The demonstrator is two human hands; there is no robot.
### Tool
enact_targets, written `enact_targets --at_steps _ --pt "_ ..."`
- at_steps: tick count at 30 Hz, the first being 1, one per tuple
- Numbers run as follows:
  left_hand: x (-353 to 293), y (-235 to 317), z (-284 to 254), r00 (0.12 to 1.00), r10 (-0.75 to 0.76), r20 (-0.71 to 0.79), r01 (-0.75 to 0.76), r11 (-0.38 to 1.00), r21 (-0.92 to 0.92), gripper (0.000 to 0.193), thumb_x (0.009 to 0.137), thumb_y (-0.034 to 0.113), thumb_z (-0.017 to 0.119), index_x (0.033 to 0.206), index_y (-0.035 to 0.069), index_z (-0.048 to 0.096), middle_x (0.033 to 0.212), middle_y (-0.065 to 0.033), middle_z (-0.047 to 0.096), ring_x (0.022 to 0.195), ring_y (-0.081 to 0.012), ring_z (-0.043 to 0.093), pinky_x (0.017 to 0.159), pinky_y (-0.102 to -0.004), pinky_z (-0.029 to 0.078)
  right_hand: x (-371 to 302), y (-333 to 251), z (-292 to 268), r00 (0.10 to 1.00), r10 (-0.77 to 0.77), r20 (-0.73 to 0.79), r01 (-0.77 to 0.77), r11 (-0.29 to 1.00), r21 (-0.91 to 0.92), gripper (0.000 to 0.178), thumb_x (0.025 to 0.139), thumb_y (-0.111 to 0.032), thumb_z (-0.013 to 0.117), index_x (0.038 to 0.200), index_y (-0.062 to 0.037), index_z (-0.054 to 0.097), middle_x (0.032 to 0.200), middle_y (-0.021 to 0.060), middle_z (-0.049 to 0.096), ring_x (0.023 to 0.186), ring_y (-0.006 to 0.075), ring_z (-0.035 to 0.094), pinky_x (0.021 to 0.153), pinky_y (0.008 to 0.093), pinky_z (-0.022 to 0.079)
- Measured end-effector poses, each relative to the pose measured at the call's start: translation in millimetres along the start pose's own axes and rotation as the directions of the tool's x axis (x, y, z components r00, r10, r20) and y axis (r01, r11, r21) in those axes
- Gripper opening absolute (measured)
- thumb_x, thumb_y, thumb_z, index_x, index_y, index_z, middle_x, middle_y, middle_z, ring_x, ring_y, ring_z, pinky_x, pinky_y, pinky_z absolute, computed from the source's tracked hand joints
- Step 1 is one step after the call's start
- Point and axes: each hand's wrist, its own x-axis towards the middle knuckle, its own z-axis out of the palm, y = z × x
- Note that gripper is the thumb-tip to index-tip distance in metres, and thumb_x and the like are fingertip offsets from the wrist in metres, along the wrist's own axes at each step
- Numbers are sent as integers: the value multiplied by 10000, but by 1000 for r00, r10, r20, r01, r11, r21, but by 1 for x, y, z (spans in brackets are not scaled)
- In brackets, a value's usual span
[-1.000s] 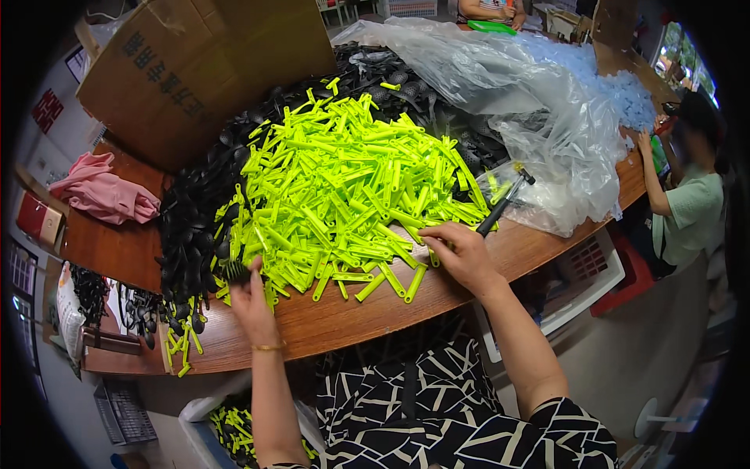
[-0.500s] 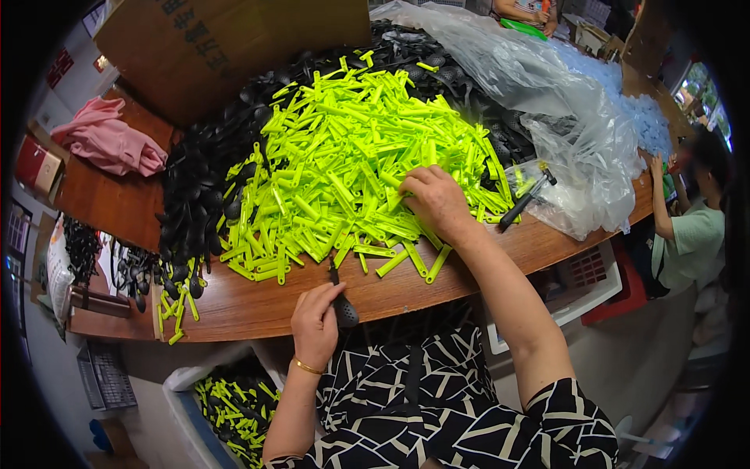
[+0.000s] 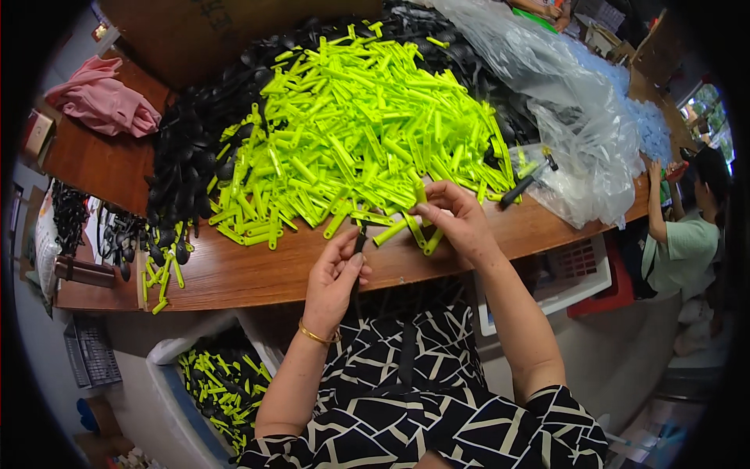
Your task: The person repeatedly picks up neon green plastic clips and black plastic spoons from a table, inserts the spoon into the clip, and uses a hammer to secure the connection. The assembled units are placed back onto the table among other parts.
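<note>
My left hand (image 3: 337, 273) is closed around a black plastic piece with a narrow stem (image 3: 360, 241), held upright at the table's front edge. Most of its wider end is hidden by the fingers. To its right, my right hand (image 3: 462, 223) pinches a neon-green plastic handle (image 3: 419, 193) between thumb and fingers, its end pointing up. The two pieces are apart. Just beyond both hands lies a big heap of the same neon-green handles (image 3: 344, 141).
Black spoon-shaped pieces (image 3: 183, 168) surround the heap. A black-and-green assembled piece (image 3: 517, 190) lies by a clear plastic sheet (image 3: 582, 172). Below stands a bin (image 3: 168, 352) of black-and-green pieces. A pink cloth (image 3: 101, 98) lies left; a person (image 3: 683, 227) works at the far right.
My right hand has drawn back from the heap toward me, with a green handle in its fingers. The left hand has risen and turned the black piece upright.
</note>
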Motion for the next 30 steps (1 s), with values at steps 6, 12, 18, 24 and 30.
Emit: enact_targets --at_steps 6,12,18,24,30 --pt "-6 -9 22 996 -18 82 18 1000 -3 380 1063 128 568 1432 74 496 1074 -36 642 859 -68 587 777 -222 476 -19 -5 -6 985 162 -61 -129 919 372 314 949 -69 732 1217 -42 572 1110 62 712 988 100 673 799 248 541" --pt "-6 -20 28 972 -119 202 134 989 -62 324 1086 177 549 1372 27 541 1128 -94 710 814 -59 563 760 -206 467 -39 -10 12 997 37 -61 -13 934 358 375 918 -16 758 1250 -63 589 1103 39 675 959 98 650 834 253 550" --pt "-13 -18 35 978 -104 179 105 994 -1 298 1091 216 554 1304 14 603 1086 -77 731 806 -52 564 754 -202 457 -49 -5 9 999 -30 -27 37 957 287 258 909 -7 771 1098 -66 607 1046 11 644 975 90 632 863 247 529" --pt "-17 -20 38 989 -84 121 80 996 38 232 1031 107 644 1238 3 629 1047 -65 730 880 -75 647 811 -227 524 -64 -4 11 998 13 -69 13 932 362 257 908 5 766 1092 -67 601 1044 5 643 966 79 626 868 236 524" --pt "-22 -12 47 998 20 55 -35 960 278 211 972 21 700 1171 -32 652 1025 -65 734 890 -103 699 772 -251 590 -69 -21 23 998 51 40 -62 938 342 275 924 23 740 1132 -53 577 1047 15 643 997 94 664 851 245 577"
